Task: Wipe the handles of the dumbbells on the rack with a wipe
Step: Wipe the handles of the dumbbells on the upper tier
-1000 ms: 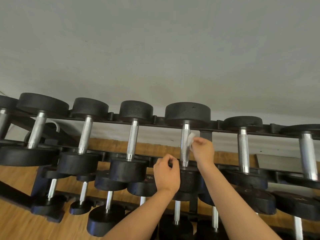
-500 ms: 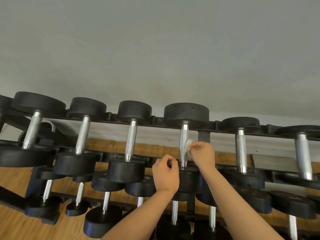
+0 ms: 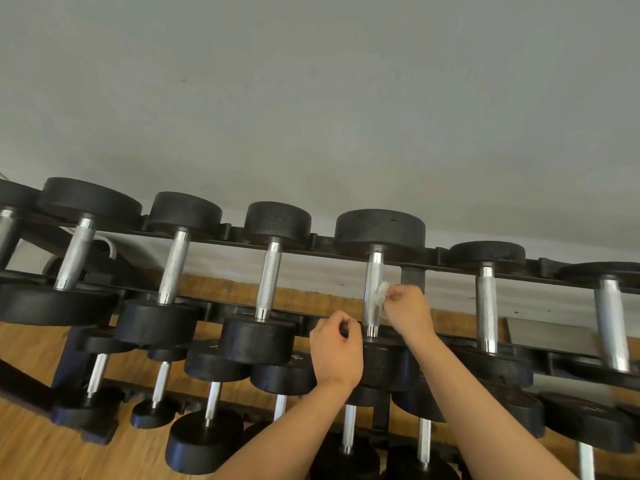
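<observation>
The right hand (image 3: pixel 408 311) pinches a white wipe (image 3: pixel 381 293) against the dumbbell handle (image 3: pixel 373 296), which points away toward the wall. The left hand (image 3: pixel 336 351) is curled on the rack's front rail (image 3: pixel 311 322).

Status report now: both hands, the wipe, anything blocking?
Right hand pinches wipe against handle of top-row dumbbell. Left hand curled at its lower weight, no wipe. Nothing blocking.

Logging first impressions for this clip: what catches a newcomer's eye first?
The top row of black dumbbells with shiny knurled handles spans the rack. At centre, the right hand presses a small white wipe to one handle, while the left hand sits curled just below-left.
</observation>
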### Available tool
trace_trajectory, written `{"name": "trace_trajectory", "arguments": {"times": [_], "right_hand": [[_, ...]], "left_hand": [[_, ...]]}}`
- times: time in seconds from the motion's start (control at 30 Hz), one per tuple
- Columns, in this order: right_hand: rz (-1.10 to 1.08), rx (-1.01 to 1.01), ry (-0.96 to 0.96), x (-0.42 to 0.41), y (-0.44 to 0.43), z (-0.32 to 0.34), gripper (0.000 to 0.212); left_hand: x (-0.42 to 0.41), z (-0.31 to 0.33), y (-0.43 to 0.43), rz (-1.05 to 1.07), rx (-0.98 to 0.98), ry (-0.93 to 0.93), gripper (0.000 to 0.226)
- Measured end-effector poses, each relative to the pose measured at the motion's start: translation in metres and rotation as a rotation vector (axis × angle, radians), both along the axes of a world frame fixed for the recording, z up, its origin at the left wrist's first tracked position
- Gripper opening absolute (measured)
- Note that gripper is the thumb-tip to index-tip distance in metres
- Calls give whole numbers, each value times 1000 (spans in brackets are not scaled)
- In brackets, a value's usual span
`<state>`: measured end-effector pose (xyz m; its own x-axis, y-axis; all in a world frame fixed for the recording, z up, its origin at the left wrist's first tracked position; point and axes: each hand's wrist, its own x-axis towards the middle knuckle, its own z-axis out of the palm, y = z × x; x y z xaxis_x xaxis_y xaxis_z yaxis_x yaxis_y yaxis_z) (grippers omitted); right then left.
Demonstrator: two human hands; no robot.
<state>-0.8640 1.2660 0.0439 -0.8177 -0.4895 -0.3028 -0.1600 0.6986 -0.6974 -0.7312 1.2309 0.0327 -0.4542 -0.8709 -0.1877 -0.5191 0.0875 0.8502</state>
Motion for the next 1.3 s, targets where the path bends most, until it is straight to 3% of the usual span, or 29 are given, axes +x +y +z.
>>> {"name": "trace_trajectory", "arguments": {"times": [0.1,0.27,0.6,0.87,1.0,1.07,1.17,1.3], "right_hand": [[71,1,52,12,16,2,17],[42,-44,-62,-2,5,-1,18],[131,33,-113,-6,9,3,19],[208,67,-73,5,21,9,14],[212,50,-71,-2,13,8,23],[182,30,-49,3,16,5,14],[180,4,-3,8,19,2,40],[169,12,45,10,18,3,8]], "left_hand": [[-1,-1,-2,0,-5,15,19],[-1,-1,-1,7,6,14,20],[0,-5,-2,-1,-1,35,22],[0,-9,-3,-3,-14,47,21],[0,-10,-2,-4,-9,42,20],[-1,-10,-2,-4,-3,47,21],[-1,-10,-3,-7,-7,50,21],[0,-9,-3,-4,-11,50,22]]}}
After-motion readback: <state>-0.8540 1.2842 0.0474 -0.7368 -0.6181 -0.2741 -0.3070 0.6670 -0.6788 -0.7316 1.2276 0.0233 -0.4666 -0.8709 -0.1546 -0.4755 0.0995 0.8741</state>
